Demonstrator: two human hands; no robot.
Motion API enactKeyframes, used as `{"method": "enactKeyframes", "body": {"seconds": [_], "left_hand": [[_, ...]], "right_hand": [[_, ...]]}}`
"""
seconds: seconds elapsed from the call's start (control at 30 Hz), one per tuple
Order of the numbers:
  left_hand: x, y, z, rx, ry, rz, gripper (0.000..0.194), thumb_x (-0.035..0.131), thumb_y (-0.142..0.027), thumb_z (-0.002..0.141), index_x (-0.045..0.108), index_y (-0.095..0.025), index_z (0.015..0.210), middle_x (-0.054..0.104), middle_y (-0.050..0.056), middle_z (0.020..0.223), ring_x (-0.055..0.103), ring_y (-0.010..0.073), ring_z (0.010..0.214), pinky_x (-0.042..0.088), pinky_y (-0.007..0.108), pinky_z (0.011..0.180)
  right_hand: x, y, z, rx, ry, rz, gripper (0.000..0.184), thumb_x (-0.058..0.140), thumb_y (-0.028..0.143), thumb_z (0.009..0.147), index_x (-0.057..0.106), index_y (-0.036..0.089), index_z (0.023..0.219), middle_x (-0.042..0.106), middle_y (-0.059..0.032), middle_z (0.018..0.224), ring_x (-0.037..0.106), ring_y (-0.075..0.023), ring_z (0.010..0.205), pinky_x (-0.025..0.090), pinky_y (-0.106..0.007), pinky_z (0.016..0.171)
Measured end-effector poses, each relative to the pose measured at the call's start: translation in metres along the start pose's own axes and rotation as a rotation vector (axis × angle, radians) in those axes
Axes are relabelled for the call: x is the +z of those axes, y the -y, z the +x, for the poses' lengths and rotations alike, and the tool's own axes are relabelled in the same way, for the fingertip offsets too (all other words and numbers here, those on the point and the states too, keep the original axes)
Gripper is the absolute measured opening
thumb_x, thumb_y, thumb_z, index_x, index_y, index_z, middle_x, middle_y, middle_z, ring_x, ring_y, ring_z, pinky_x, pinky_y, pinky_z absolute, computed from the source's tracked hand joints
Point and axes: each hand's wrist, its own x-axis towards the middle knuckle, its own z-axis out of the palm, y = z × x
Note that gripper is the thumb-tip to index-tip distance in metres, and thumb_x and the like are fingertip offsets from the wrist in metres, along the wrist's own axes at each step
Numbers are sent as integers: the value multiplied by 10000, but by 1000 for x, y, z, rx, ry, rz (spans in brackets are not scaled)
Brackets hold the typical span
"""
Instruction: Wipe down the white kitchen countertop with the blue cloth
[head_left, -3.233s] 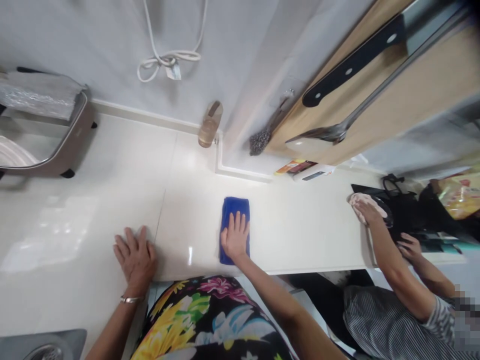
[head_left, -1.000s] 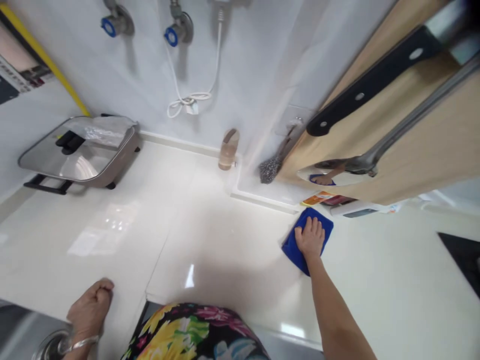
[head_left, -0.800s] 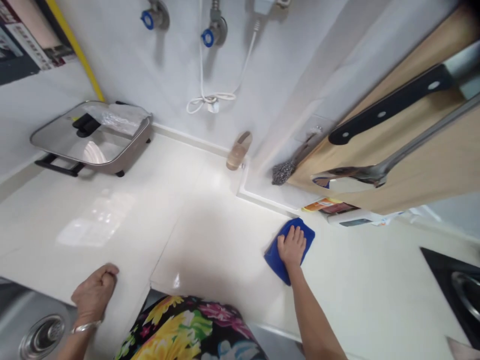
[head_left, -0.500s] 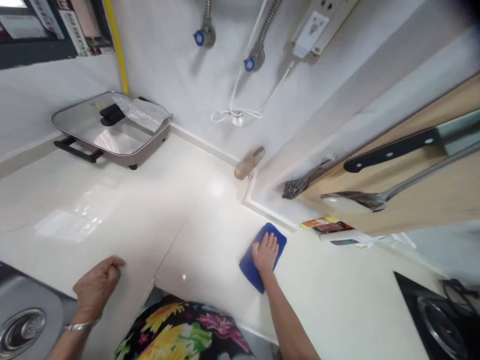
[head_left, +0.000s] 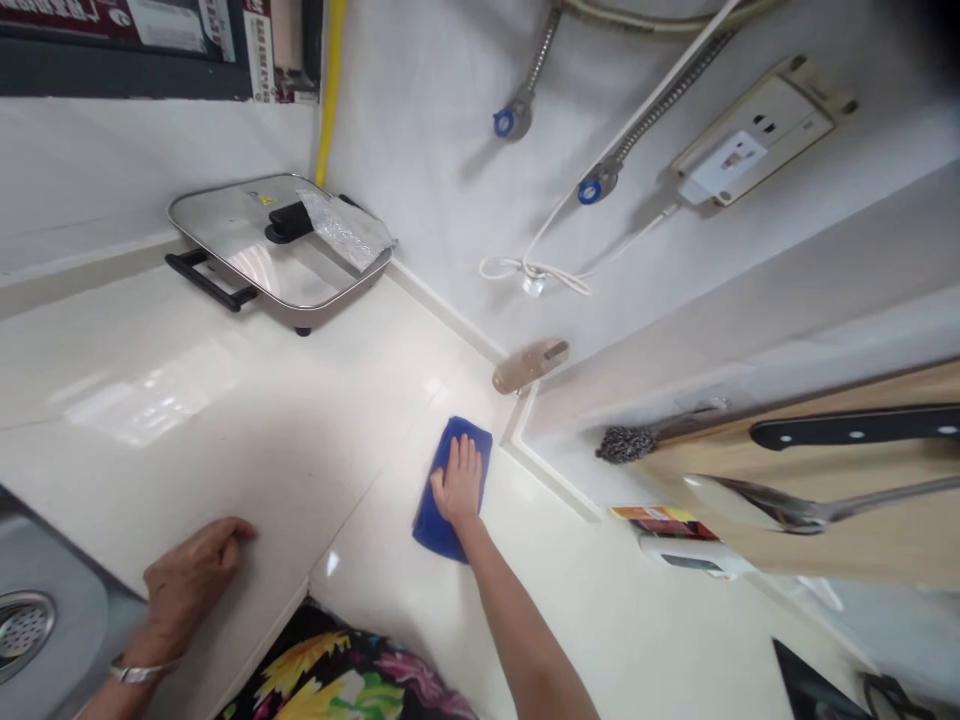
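Observation:
My right hand lies flat on a folded blue cloth, pressing it against the white countertop. Its fingers are stretched out and the thumb stands a little apart. Over the counter near the sink, my left hand is curled into a loose fist, with nothing seen in it. A metal band circles that wrist. Its palm side is hidden.
A lidded electric pan stands at the back left. The sink is at the lower left. A small tan object sits by the wall corner. A cutting board, knife and ladle are at right, with a black-topped appliance below.
My right hand and the blue cloth have slid left across the counter, toward the seam. The left hand stays almost in place. The camera view has turned somewhat.

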Motion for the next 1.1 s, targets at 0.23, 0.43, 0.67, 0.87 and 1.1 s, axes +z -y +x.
{"method": "enactKeyframes", "body": {"seconds": [0.23,0.43,0.67,0.87,1.1], "left_hand": [[10,3,3,-66,-16,99,334,437,-140,949,758,-216,1004,767,0,1019,673,157,831,356,225,585],[20,16,2,-38,-26,124,335,426,-181,968,757,-233,988,771,-10,990,687,141,823,377,229,589],[20,22,3,-22,-39,87,330,434,-190,959,758,-254,963,771,-27,949,689,128,789,409,220,595],[20,22,4,-19,-9,54,363,410,-170,952,760,-265,958,775,-31,994,707,129,850,433,212,616],[36,41,7,-30,70,42,339,438,-239,918,764,-317,964,773,-56,1015,718,162,868,458,232,627]], "right_hand": [[9,-20,57,82,-25,46,660,359,310,918,325,50,1523,283,-183,1628,177,-308,1527,210,-509,1238],[26,-48,91,167,-63,68,674,358,341,907,338,53,1516,305,-196,1615,207,-320,1515,229,-523,1222],[36,-70,115,174,-94,85,686,333,371,898,352,63,1511,337,-179,1603,239,-315,1505,237,-524,1215],[38,-63,110,155,-68,-2,675,294,331,913,340,24,1512,317,-216,1604,237,-323,1507,237,-542,1209],[32,-21,105,-70,-31,-46,694,361,307,911,271,34,1543,225,-199,1645,113,-323,1538,208,-528,1224]]}}
